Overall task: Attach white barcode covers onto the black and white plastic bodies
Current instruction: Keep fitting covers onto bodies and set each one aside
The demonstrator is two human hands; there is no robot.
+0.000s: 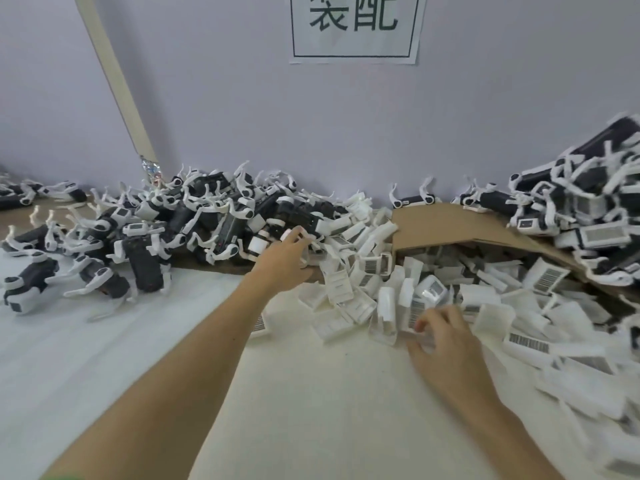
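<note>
A heap of black and white plastic bodies [194, 223] lies along the wall at the left, and a second heap [581, 209] rises at the far right. Loose white barcode covers [374, 282] spill across the table from the middle to the right. My left hand [284, 258] reaches into the edge of the left heap, its thumb and fingers curled round one black and white body [277, 233]. My right hand [446, 337] sits on the near edge of the cover pile, thumb and fingers pinching a white barcode cover [391, 332].
A bent brown cardboard sheet [450, 226] arches over part of the cover pile. The table [311, 393] is covered in white sheeting. A pale strip [117, 81] leans against the wall, and a paper sign [353, 26] hangs above.
</note>
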